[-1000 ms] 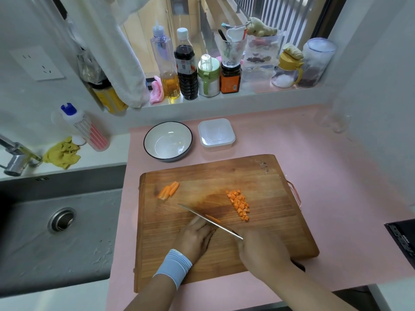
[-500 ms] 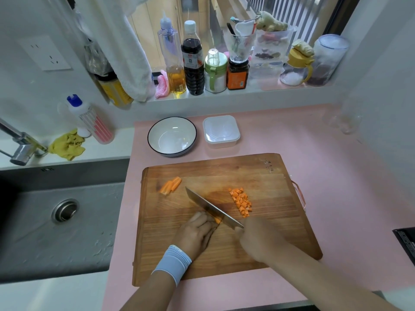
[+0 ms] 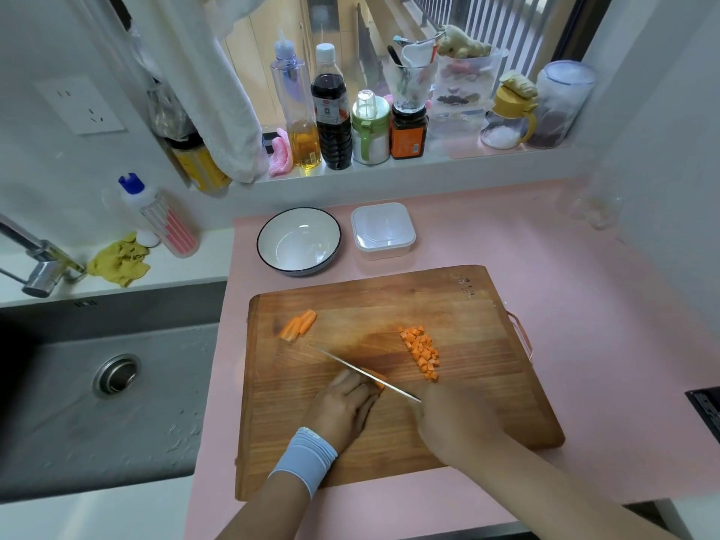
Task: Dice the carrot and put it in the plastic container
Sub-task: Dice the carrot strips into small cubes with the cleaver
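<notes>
On the wooden cutting board [image 3: 487, 383], my left hand [image 3: 343, 407] holds down carrot strips [image 3: 377, 380], mostly hidden under its curled fingers. My right hand [image 3: 448, 418] grips the handle of a knife [image 3: 362, 372], whose blade lies edge-down against the left fingertips on the strips. A pile of diced carrot [image 3: 422, 352] lies right of the blade. Uncut carrot sticks [image 3: 298, 325] sit at the board's far left. The white plastic container [image 3: 383, 231] stands beyond the board, with nothing visible in it.
A white bowl with a dark rim [image 3: 299, 241] sits left of the container. A steel sink [image 3: 97, 383] lies left of the pink counter [image 3: 604, 344]. Bottles and jars [image 3: 331, 111] line the window sill. A dark appliance corner [image 3: 705, 411] shows at the right edge.
The knife rose, tilting its blade face up, and has come back down onto the carrot strips. The left hand stayed on the strips.
</notes>
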Tool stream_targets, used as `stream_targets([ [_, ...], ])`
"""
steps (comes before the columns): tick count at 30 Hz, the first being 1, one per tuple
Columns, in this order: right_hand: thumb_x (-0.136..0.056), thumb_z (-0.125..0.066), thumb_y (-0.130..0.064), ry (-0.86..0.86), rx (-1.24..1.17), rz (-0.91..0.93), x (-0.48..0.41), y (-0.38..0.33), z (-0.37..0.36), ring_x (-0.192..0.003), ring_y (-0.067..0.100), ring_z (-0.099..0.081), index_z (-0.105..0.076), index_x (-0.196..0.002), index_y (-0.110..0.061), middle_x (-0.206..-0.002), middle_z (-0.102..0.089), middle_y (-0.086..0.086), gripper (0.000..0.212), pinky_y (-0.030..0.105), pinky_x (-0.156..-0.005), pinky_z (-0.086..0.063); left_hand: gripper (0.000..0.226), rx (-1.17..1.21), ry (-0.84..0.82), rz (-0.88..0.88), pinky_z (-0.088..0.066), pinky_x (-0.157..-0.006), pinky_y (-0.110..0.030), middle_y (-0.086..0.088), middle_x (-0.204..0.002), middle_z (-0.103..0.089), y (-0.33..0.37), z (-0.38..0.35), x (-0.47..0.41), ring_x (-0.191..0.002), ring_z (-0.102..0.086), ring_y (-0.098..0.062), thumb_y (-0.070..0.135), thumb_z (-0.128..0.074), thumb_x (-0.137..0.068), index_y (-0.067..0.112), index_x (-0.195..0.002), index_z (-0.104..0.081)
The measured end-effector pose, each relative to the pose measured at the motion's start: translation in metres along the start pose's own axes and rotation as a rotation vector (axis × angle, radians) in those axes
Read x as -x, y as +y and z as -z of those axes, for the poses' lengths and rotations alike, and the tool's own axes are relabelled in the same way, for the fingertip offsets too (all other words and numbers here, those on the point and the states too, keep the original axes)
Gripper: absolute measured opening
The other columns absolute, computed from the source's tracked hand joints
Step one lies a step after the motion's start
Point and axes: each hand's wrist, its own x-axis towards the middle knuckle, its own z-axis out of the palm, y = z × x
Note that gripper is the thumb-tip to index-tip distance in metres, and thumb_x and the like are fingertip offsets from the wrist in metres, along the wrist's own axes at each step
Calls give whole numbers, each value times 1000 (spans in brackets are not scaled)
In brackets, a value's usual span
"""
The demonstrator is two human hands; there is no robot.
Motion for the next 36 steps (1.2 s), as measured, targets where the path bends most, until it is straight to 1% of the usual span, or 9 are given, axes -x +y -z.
stream_targets([
  [3,-99,-42,-36,22,-15,-6,9,2,-4,-86,23,-63,-61,-91,-24,-94,-69,0,24,29,-66,-36,10,1,6,5,-51,-84,-31,-2,-95,-66,-1,-1,0,-91,-62,-22,12,-62,-92,11,-94,-72],
  [5,-100,-42,-35,14,-15,-16,11,5,-3,-78,22,-55,-64,-94,-24,-94,-68,0,25,28,-66,-36,11,3,3,9,-51,-84,-31,-2,-96,-66,-1,-1,0,-91,-62,-22,13,-62,-93,11,-94,-72],
  [11,-99,-41,-36,-33,2,-32,7,9,-5,-76,21,-54,-63,-93,-26,-93,-67,0,25,29,-67,-41,8,12,11,5,-50,-85,-29,-1,-95,-67,-1,-1,-1,-88,-61,-20,11,-64,-91,10,-92,-72],
  [14,-100,-43,-35,-66,-23,-52,2,9,-5,-74,20,-50,-54,-84,-28,-81,-58,-3,21,28,-66,-39,7,24,15,-4,-49,-84,-27,-1,-94,-66,-2,-1,-1,-87,-59,-20,10,-64,-91,10,-89,-71],
  [18,-99,-44,-42,-90,-99,-88,-10,7,-11,-80,21,-61,-65,-95,-22,-86,-64,-3,29,30,-67,-45,8,30,14,-18,-49,-84,-27,-1,-93,-65,-2,-1,-1,-87,-60,-19,10,-64,-91,10,-86,-71],
  [22,-102,-44,-38,-127,-114,-79,-17,2,-4,-80,21,-58,-65,-98,-18,-89,-62,2,30,28,-66,-39,8,35,22,-23,-49,-85,-27,-1,-93,-64,-2,0,-2,-89,-59,-19,10,-64,-91,11,-86,-70],
  [26,-102,-45,-39,-109,-137,-73,-16,2,2,-75,17,-54,-61,-93,-19,-82,-55,-2,27,28,-66,-39,8,21,17,-26,-50,-82,-28,-1,-93,-64,-2,-1,0,-89,-58,-18,11,-64,-92,11,-88,-71],
  [30,-102,-44,-39,-108,-121,-61,-13,2,-1,-76,20,-55,-66,-97,-19,-90,-64,3,31,29,-66,-41,8,7,14,-20,-51,-80,-29,0,-93,-64,-2,-1,0,-88,-59,-18,12,-64,-92,12,-89,-72],
  [36,-100,-44,-41,-49,-77,-40,-3,2,-2,-76,23,-57,-63,-92,-21,-86,-63,-1,29,31,-66,-40,7,16,28,-1,-52,-76,-31,1,-90,-64,-1,0,0,-84,-60,-19,12,-66,-91,13,-88,-72],
])
